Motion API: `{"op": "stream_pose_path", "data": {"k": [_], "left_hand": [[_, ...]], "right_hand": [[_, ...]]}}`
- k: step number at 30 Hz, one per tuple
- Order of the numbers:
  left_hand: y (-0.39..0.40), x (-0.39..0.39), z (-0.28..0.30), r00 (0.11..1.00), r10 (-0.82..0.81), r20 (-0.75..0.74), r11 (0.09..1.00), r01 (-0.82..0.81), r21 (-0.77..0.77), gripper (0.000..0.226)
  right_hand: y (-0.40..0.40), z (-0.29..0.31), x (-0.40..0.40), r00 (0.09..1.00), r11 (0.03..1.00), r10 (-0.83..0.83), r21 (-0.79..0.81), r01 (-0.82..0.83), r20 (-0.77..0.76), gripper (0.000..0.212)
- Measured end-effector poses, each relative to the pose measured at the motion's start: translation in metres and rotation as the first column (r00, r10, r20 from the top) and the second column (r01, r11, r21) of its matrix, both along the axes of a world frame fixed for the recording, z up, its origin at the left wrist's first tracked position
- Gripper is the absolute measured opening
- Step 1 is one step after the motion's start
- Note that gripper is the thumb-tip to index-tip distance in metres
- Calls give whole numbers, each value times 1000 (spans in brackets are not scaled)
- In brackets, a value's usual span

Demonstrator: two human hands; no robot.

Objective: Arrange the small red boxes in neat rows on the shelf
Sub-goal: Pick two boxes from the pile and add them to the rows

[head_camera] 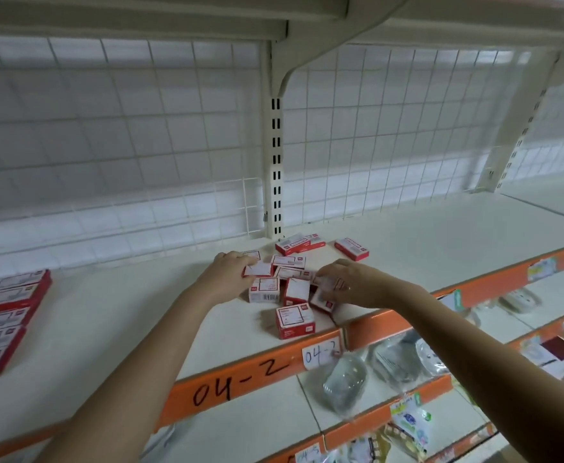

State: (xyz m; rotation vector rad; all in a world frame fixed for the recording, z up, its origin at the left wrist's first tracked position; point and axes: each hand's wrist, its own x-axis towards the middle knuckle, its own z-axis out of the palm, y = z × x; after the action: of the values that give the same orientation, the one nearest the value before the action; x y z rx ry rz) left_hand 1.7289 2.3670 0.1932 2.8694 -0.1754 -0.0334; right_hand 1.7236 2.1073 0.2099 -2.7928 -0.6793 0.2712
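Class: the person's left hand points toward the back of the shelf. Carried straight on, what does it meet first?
Most likely the white-topped box already under the left hand; beyond it, the wire grid, though depth is unclear.

Print on the small red boxes (284,279) too small to read, boxes beneath the left hand (232,267) and right hand (344,282) partly hidden, larger red packs (3,315) cut off at left edge, lower-shelf packets (407,426) blurred.
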Motion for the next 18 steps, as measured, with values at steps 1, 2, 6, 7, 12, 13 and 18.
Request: {"op": "stream_pose_path", "data": {"k": [1, 2, 6, 7, 12, 13, 18], "left_hand": [[-1, 0, 0, 1000, 7, -3, 1000, -7, 5, 45], [-1, 1, 0, 1000, 7, -2, 1000, -7, 14, 44], [-3, -3, -2, 1000, -7, -1, 998, 7, 67, 42], [-3, -4, -2, 1000, -18, 4, 997, 17, 78, 43], [-1, -12, -4, 999, -25, 22, 997, 23, 80, 51], [-1, -14, -5, 999, -19, 31, 997, 17, 69, 52], [2, -14, -14, 995, 32, 91, 999, -28, -46, 50]], "right_hand": [[-2, -1, 2, 1000, 1000, 15, 7, -15, -2, 52], [-3, -2, 4, 1000, 1000, 26, 16, -26, -3, 52], [-9, -9, 4, 997, 995, 69, 70, -70, 18, 52], [-11, -10, 4, 997, 994, 77, 80, -78, 24, 52], [-21, -9, 3, 994, 982, 109, 151, -110, 15, 52], [-23, -7, 3, 994, 981, 110, 157, -110, 7, 52], [-32, -5, 6, 990, 978, 137, 165, -131, -22, 53]]}}
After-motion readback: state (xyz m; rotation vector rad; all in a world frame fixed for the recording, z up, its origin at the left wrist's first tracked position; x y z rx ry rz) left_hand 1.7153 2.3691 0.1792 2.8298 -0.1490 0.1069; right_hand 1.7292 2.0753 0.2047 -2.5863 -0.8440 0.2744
